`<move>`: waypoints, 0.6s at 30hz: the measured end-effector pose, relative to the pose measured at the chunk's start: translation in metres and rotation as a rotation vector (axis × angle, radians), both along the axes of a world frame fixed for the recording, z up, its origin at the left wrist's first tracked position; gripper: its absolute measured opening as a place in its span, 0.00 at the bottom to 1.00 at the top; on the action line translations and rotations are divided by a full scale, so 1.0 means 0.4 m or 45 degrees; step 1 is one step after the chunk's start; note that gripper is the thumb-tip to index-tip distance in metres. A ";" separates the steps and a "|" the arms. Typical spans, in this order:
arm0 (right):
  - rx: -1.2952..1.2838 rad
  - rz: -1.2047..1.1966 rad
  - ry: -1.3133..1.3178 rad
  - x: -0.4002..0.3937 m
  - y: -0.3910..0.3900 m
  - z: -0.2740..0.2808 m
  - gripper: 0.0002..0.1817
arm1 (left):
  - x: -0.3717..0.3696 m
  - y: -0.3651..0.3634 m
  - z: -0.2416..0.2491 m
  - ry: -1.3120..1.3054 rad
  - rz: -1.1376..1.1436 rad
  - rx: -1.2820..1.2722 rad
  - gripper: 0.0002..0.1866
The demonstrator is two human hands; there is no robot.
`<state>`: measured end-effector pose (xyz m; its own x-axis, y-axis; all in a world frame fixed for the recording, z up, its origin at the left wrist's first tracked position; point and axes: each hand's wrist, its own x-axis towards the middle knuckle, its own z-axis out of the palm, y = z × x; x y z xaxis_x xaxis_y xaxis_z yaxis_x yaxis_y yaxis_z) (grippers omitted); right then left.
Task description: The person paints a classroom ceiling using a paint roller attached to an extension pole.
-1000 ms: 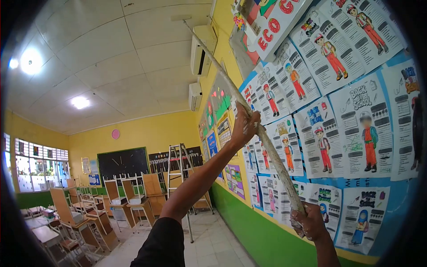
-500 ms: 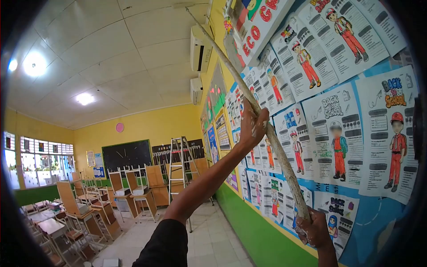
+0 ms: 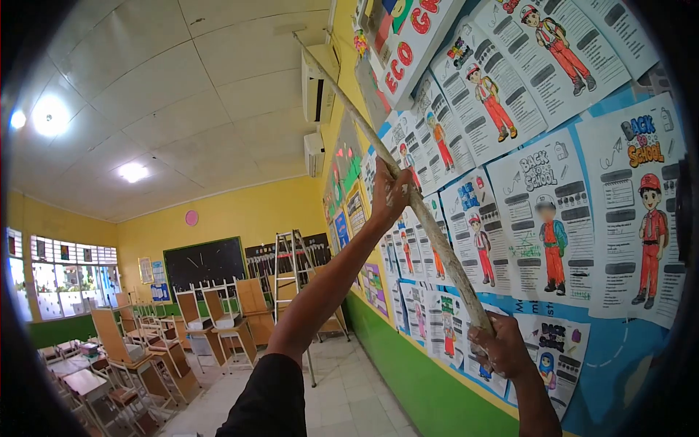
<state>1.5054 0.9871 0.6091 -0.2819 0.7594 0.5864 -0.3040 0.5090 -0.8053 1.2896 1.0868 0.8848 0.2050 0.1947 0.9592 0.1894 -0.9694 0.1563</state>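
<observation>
A long, pale, paint-spattered pole slants up and leftwards from my right hand to the ceiling. At its far tip is what looks like a paint roller, small and hard to make out, close to or against the ceiling panels. My left hand, spotted with white paint, is closed around the middle of the pole, with the arm stretched forward. Lower down, my right hand grips the pole's bottom end, in front of colored worksheets pinned on the wall.
A stepladder stands ahead near the right wall. Desks with stacked chairs fill the left side. Two air conditioners hang high on the yellow wall, near the pole. A lettered board juts out at upper right. Tiled floor runs alongside the wall.
Both hands have moved up and left with the pole, the right hand rising most. The pole's tip has shifted slightly left and lower in view. The camera view has moved slightly too.
</observation>
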 end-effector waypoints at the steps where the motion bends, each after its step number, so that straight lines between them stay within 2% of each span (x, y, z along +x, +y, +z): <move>1: -0.028 0.026 0.010 -0.014 0.011 0.009 0.12 | -0.020 0.021 0.009 -0.007 0.021 0.009 0.19; 6: -0.007 0.049 -0.004 -0.076 0.086 0.033 0.13 | -0.106 0.121 0.043 -0.004 0.083 -0.033 0.17; 7: 0.004 0.051 -0.012 -0.088 0.110 0.034 0.13 | -0.113 0.122 0.038 0.024 -0.012 -0.001 0.17; 9: 0.028 0.060 -0.003 -0.101 0.137 0.037 0.14 | -0.123 0.127 0.042 0.016 0.083 -0.019 0.17; 13: 0.013 0.133 0.058 -0.093 0.146 0.040 0.14 | -0.106 0.140 0.049 0.017 0.213 0.015 0.19; 16: -0.033 0.192 0.074 -0.057 0.134 0.008 0.14 | -0.065 0.122 0.030 0.000 0.388 -0.011 0.14; 18: -0.051 0.201 0.097 -0.033 0.118 -0.014 0.13 | -0.019 0.090 0.005 -0.016 0.344 -0.046 0.14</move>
<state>1.4921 1.0344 0.6036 -0.3555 0.7325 0.5806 -0.4388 0.4177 -0.7956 1.2821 1.1227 0.8869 0.1289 0.2749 0.9528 0.4384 -0.8776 0.1939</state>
